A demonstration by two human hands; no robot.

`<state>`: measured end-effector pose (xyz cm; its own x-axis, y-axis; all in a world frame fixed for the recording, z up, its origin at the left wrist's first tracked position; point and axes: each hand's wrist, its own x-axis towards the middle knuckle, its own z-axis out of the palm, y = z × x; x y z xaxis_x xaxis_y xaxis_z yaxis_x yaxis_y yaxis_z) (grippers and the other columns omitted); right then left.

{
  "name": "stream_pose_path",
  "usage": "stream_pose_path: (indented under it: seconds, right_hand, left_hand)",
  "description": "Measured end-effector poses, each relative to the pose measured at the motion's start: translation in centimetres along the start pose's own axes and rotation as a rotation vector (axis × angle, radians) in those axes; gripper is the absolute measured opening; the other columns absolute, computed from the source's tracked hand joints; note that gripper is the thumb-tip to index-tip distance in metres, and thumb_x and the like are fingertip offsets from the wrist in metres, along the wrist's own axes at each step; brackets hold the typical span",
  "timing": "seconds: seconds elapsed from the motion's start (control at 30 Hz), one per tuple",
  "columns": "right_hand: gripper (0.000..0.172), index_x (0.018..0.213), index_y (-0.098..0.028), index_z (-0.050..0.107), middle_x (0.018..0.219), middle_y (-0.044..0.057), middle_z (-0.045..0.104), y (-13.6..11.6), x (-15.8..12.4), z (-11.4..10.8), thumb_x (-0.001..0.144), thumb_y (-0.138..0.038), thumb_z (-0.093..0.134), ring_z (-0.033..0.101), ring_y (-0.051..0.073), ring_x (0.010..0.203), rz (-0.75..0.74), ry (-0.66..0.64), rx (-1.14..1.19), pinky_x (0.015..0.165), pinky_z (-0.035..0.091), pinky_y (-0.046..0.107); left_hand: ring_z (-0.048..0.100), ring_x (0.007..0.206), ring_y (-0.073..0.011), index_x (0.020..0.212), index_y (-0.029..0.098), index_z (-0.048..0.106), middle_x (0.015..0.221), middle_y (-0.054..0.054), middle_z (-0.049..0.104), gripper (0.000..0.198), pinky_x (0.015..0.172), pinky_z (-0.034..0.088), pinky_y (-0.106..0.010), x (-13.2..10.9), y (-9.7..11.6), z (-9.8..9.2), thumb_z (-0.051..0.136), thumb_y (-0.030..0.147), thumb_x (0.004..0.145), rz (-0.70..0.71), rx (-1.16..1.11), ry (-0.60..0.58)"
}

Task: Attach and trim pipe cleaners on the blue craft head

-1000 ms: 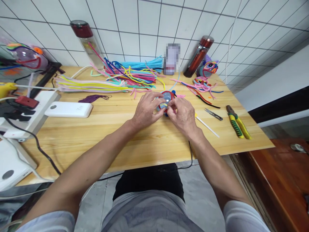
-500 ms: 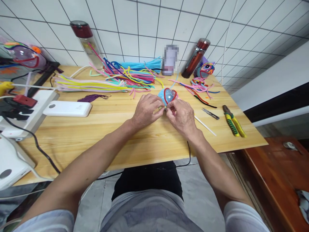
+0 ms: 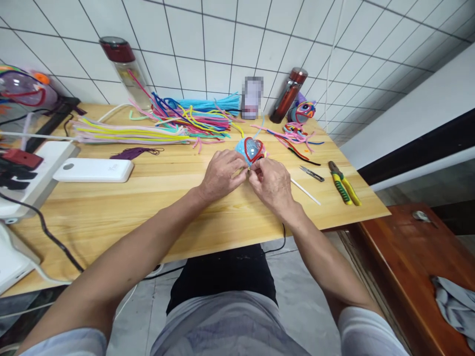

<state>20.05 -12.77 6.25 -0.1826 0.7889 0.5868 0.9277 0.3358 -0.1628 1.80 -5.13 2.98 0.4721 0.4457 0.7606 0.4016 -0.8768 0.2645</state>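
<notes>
Between my hands, over the middle of the table, is a small clear ball (image 3: 254, 148) partly wrapped in light blue pipe cleaners, with a red heart outline on its bare part. A yellow pipe cleaner (image 3: 238, 129) and a light blue strand stick up behind it. My left hand (image 3: 223, 172) is closed on the ball's near left side, thumb and fingers pinched. Close against it, my right hand (image 3: 272, 180) pinches at the near right edge, its fingers curled. A tiny yellow bit shows where the fingertips meet; what exactly they pinch there is mostly hidden.
Bundles of coloured pipe cleaners (image 3: 200, 118) lie at the back. A bottle (image 3: 120, 69) and a red flask (image 3: 288, 96) stand by the wall. Pliers (image 3: 344, 184), thread snips (image 3: 312, 173) and a white stick (image 3: 306, 192) lie right; a white power bank (image 3: 92, 170) lies left.
The camera view has shifted, so the table's things appear further left. My hands keep their pinch at the ball's near edge, with only slight finger movement.
</notes>
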Motion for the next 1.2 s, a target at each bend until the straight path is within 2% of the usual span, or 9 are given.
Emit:
stream_pose_path:
  seconds: [0.17, 0.3, 0.37, 0.47, 0.6, 0.7, 0.93, 1.07, 1.2]
  right_hand:
    - [0.013, 0.096, -0.022, 0.068, 0.090, 0.009, 0.074, -0.2, -0.5, -0.5, 0.103, -0.018, 0.058, 0.066, 0.029, 0.091, -0.016, -0.023, -0.098, 0.083, 0.044, 0.040]
    - [0.014, 0.107, -0.022, 0.071, 0.101, 0.010, 0.077, 1.6, -1.3, -1.5, 0.108, -0.027, 0.058, 0.068, 0.029, 0.099, -0.040, 0.006, -0.046, 0.090, 0.049, 0.041]
    - [0.018, 0.115, -0.021, 0.072, 0.111, 0.012, 0.077, 4.6, -2.3, -2.6, 0.106, -0.034, 0.062, 0.069, 0.031, 0.107, 0.021, 0.062, -0.012, 0.098, 0.052, 0.044]
    - [0.029, 0.120, -0.019, 0.073, 0.119, 0.017, 0.077, 11.6, -4.8, -5.1, 0.102, -0.041, 0.066, 0.069, 0.035, 0.117, 0.294, 0.084, -0.134, 0.109, 0.051, 0.050]
    - [0.057, 0.134, -0.008, 0.070, 0.133, 0.029, 0.072, 20.6, -9.2, -8.0, 0.093, -0.047, 0.074, 0.065, 0.044, 0.129, 0.791, -0.160, -0.436, 0.114, 0.048, 0.056]
    - [0.076, 0.145, 0.000, 0.063, 0.142, 0.036, 0.066, 23.7, -12.1, -8.5, 0.100, -0.061, 0.063, 0.062, 0.047, 0.135, 0.962, -0.339, -0.510, 0.114, 0.047, 0.057]
    - [0.055, 0.128, -0.002, 0.070, 0.133, 0.039, 0.066, 24.2, -12.7, -8.1, 0.103, -0.047, 0.053, 0.060, 0.051, 0.132, 0.907, -0.320, -0.469, 0.112, 0.045, 0.062]
    - [0.041, 0.093, -0.019, 0.069, 0.099, 0.025, 0.073, 23.6, -11.7, -10.1, 0.095, -0.059, 0.060, 0.066, 0.043, 0.109, 0.939, -0.037, -0.081, 0.101, 0.049, 0.057]
    - [0.062, 0.100, -0.023, 0.068, 0.084, 0.008, 0.066, 20.8, -10.8, -12.0, 0.093, -0.079, 0.042, 0.064, 0.028, 0.078, 0.958, 0.196, 0.237, 0.074, 0.056, 0.043]
  left_hand:
    - [0.067, 0.090, -0.0207, 0.091, 0.021, 0.071, 0.094, -0.006, 0.075, 0.011, 0.083, 0.049, -0.034, 0.1, 0.7, 0.0, 0.064, 0.024, 0.098, -0.078, -0.229, -0.015]
    - [0.058, 0.072, -0.0149, 0.088, 0.019, 0.072, 0.081, -0.001, 0.069, 0.010, 0.069, 0.043, -0.028, 0.5, 1.3, -0.4, 0.064, 0.021, 0.093, -0.263, -0.413, -0.087]
    - [0.056, 0.068, -0.0134, 0.088, 0.018, 0.074, 0.076, 0.000, 0.068, 0.011, 0.067, 0.041, -0.027, 0.9, 1.6, -0.6, 0.066, 0.024, 0.092, -0.399, -0.512, -0.117]
    - [0.058, 0.068, -0.0129, 0.087, 0.017, 0.075, 0.077, 0.000, 0.071, 0.015, 0.067, 0.042, -0.026, 1.4, 1.8, -0.9, 0.071, 0.032, 0.087, -0.608, -0.717, -0.117]
    - [0.057, 0.065, -0.0111, 0.081, 0.017, 0.073, 0.078, -0.002, 0.074, 0.022, 0.062, 0.041, -0.024, 2.3, 1.8, -1.2, 0.078, 0.037, 0.073, -0.813, -0.960, -0.092]
    - [0.050, 0.057, -0.0078, 0.080, 0.016, 0.072, 0.078, -0.003, 0.076, 0.029, 0.056, 0.036, -0.023, 2.7, 1.9, -1.5, 0.082, 0.041, 0.070, -0.895, -1.075, -0.089]
    - [0.046, 0.052, -0.0054, 0.080, 0.015, 0.072, 0.072, -0.001, 0.073, 0.028, 0.051, 0.030, -0.021, 3.5, 2.4, -1.8, 0.085, 0.037, 0.068, -0.926, -1.186, -0.108]
    - [0.047, 0.051, -0.0051, 0.076, 0.016, 0.070, 0.070, 0.000, 0.070, 0.024, 0.050, 0.031, -0.020, 4.6, 2.7, -2.4, 0.083, 0.034, 0.068, -0.919, -1.176, -0.104]
    - [0.047, 0.049, -0.0047, 0.070, 0.016, 0.067, 0.067, 0.000, 0.069, 0.020, 0.047, 0.031, -0.019, 6.7, 3.1, -3.0, 0.081, 0.031, 0.069, -0.913, -1.164, -0.078]
